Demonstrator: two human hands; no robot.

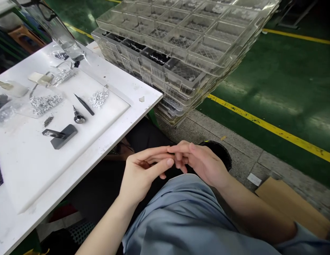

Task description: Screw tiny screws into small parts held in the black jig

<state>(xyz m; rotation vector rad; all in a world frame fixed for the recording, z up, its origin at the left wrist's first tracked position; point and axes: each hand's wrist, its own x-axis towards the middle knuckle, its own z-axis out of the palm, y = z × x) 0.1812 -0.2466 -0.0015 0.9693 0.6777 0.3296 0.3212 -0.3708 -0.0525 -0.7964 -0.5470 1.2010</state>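
Above my lap, my left hand (140, 173) and my right hand (204, 161) meet at the fingertips. The left fingers are stretched out with the thumb apart, and I see nothing in them. On the right hand the index finger is extended while the other fingers bend loosely; nothing shows in that hand either. Left of the hands, on a white work board (29, 177), lie dark tweezers (84, 104), a small round metal tool (79, 116) and a dark metal block fixture (64, 136). Beside them are piles of small silvery parts (99, 98).
Clear plastic compartment trays (180, 39) are stacked beyond the table (147, 90), overhanging the green floor (281, 81). A glass jar (62, 35) and plastic bags (10, 109) stand or lie farther left. Flat cardboard (289, 205) rests on the floor at right.
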